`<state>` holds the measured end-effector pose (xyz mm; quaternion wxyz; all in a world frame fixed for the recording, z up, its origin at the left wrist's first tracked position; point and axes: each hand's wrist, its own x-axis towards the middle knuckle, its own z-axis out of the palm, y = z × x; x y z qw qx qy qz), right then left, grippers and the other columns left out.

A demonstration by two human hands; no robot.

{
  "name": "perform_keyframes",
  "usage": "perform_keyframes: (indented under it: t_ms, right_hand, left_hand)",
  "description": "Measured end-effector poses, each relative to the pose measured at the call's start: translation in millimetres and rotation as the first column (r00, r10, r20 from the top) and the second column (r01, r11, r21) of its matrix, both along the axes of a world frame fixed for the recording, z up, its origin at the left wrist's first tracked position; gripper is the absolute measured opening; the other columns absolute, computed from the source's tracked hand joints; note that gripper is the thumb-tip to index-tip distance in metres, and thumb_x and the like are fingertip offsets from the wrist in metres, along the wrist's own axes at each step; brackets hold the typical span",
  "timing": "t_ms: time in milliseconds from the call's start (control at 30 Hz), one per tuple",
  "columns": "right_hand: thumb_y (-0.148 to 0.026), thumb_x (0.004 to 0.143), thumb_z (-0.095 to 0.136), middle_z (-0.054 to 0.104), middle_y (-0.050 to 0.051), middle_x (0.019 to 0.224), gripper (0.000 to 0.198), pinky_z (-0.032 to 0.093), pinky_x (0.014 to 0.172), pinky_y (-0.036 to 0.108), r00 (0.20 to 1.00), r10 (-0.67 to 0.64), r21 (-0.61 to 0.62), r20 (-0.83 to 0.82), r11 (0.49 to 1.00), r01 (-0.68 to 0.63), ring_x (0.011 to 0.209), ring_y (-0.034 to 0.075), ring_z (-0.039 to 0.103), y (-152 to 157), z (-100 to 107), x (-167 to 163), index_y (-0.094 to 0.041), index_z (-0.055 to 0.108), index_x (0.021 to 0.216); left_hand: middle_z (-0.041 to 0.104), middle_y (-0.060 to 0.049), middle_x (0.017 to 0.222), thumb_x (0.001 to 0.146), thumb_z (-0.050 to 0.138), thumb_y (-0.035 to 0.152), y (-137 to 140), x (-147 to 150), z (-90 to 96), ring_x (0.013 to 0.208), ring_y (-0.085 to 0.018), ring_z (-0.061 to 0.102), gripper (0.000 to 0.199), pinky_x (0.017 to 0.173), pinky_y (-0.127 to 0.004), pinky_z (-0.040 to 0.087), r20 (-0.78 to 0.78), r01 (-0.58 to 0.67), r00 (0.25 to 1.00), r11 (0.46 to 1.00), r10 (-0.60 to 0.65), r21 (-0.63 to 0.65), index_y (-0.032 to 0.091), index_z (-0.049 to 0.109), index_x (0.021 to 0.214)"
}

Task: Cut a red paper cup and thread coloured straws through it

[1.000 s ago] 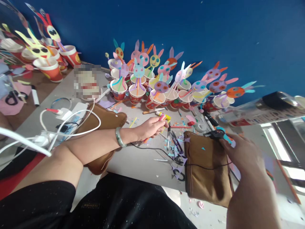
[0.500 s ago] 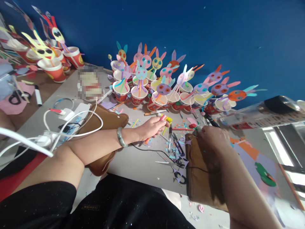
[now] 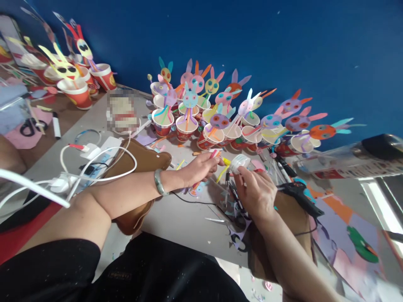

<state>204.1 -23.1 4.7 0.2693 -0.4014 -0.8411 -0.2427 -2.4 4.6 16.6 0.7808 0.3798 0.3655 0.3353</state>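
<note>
My left hand (image 3: pixel 201 170), with a jade-like bangle at the wrist, is closed on narrow coloured paper strips (image 3: pixel 215 154) in pink and orange. Bright yellow strips (image 3: pixel 224 165) show just past its fingertips, and whether they are held too is unclear. To the right of them, my right hand (image 3: pixel 256 191) grips a whitish, clear round thing (image 3: pixel 239 162) that looks like a roll of tape. Below that hand lie pens (image 3: pixel 233 188), paper scraps and scissors (image 3: pixel 238 241), partly hidden. A black glue gun (image 3: pixel 302 201) rests on a brown cloth piece (image 3: pixel 294 226) beyond my right wrist.
Paper cups (image 3: pixel 186 128) with rabbit-faced paper figures stand along the blue wall. More cups (image 3: pixel 75 94) are at the left. White cables (image 3: pixel 135 161) and a power strip (image 3: pixel 108 153) lie by my left arm. A clear bottle (image 3: pixel 349 159) lies at the right.
My right hand has moved left from the brown cloth towards my left hand, and now holds the clear round thing. The glue gun has come into view. My left hand stays nearly still.
</note>
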Motion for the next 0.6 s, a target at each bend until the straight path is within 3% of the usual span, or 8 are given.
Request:
perform_keyframes:
  t_ms: [300,600]
  right_hand:
    - [-0.012,0.092,0.066,0.077,0.004,0.081,0.02,0.044,0.071,0.028,0.995,0.012,0.074,0.096,0.997,-0.019,0.063,0.014,0.063,1,-11,4,-0.017,0.065,0.112]
    - [-0.011,0.091,0.066,0.077,0.006,0.092,0.016,0.048,0.086,0.03,0.981,-0.06,0.146,0.183,0.989,0.033,0.078,0.015,0.066,-4,-9,7,-0.021,0.073,0.102]
  left_hand:
    - [0.029,0.01,0.06,0.105,0.042,0.028,4,-1,6.0,0.042,-0.003,0.024,0.023,0.043,-0.018,0.015,-0.073,-0.101,0.992,0.993,0.104,0.054,0.016,0.052,0.089]
    - [0.03,0.01,0.053,0.098,0.058,0.045,1,-5,-2.0,0.044,-0.004,0.028,0.036,0.045,-0.021,0.02,-0.151,0.01,0.988,0.976,0.024,0.219,0.02,0.044,0.076]
